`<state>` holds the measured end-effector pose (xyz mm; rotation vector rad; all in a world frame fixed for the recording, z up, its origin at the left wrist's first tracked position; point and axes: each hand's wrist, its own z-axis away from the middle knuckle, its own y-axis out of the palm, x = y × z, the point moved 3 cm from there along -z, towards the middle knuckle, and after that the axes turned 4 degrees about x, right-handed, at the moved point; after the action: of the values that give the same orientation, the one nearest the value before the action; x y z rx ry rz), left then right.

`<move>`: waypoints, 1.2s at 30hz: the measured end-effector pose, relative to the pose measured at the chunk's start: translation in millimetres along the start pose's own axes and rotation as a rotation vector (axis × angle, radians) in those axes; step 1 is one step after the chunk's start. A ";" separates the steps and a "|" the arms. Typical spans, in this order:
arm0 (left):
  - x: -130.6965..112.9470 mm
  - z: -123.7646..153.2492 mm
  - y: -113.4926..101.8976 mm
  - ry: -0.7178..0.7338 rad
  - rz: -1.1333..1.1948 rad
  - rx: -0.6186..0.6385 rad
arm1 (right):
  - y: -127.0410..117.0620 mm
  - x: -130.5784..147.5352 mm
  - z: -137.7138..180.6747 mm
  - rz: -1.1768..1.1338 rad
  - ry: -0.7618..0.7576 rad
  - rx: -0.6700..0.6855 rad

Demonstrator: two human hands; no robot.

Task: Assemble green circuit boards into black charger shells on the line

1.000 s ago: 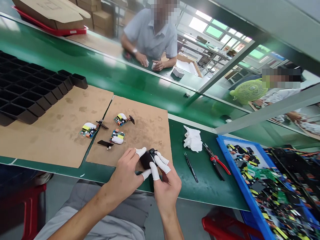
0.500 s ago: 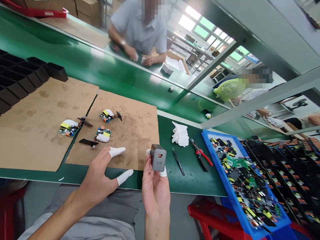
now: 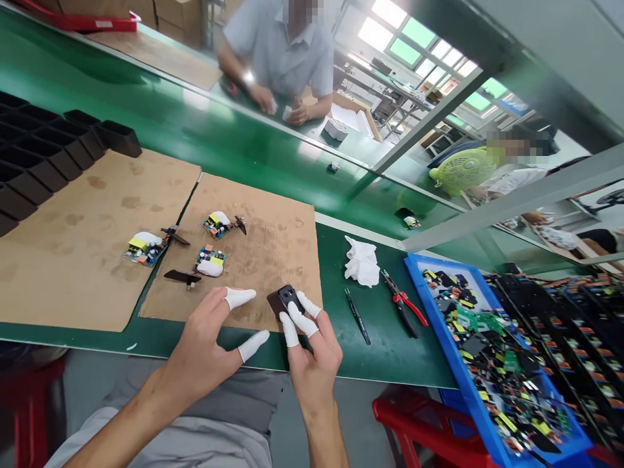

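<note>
My right hand (image 3: 316,348) grips a dark power adapter case (image 3: 275,303) between white-capped fingertips, low over the front of the cardboard. The case is tilted, and an end with small openings faces up. Just to the left, my left hand (image 3: 207,348) holds nothing; its thumb and forefinger, also in white finger cots, are spread apart. Beyond it lie a circuit board (image 3: 210,260) with a white pad, a second board (image 3: 218,224), and a third board (image 3: 145,248) farther left. Black end pieces are wired to these boards, one being a flat black plate (image 3: 182,277).
Black tweezers (image 3: 357,316), red-handled pliers (image 3: 402,302) and a crumpled white cloth (image 3: 361,261) lie right of the cardboard. A blue tray (image 3: 465,367) holds many parts. Black empty cases (image 3: 46,159) stand at left. Across the green conveyor (image 3: 253,140) sits a person (image 3: 287,58).
My right hand has turned over from palm-up to palm-down, tipping the adapter case so a different end shows. The left hand keeps its spread pose. The whole view has shifted slightly.
</note>
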<state>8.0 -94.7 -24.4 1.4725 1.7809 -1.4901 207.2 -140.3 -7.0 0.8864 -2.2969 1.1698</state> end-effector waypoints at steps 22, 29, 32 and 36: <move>1.7 -3.2 5.9 -0.003 -0.041 0.174 | 0.4 -3.5 -0.9 0.053 0.042 0.013; -0.5 -4.9 4.7 0.012 -0.041 0.172 | 0.3 -4.1 1.3 0.121 -0.096 0.051; 0.3 -4.7 5.1 0.005 -0.049 0.177 | 1.4 -4.0 -0.4 0.162 -0.091 0.069; 0.9 -4.5 5.5 0.009 -0.055 0.177 | 1.1 -3.2 -0.3 0.197 -0.100 0.076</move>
<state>14.0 -91.0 -26.1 1.5256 1.7459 -1.7103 208.7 -138.4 -9.4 0.7746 -2.4810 1.3296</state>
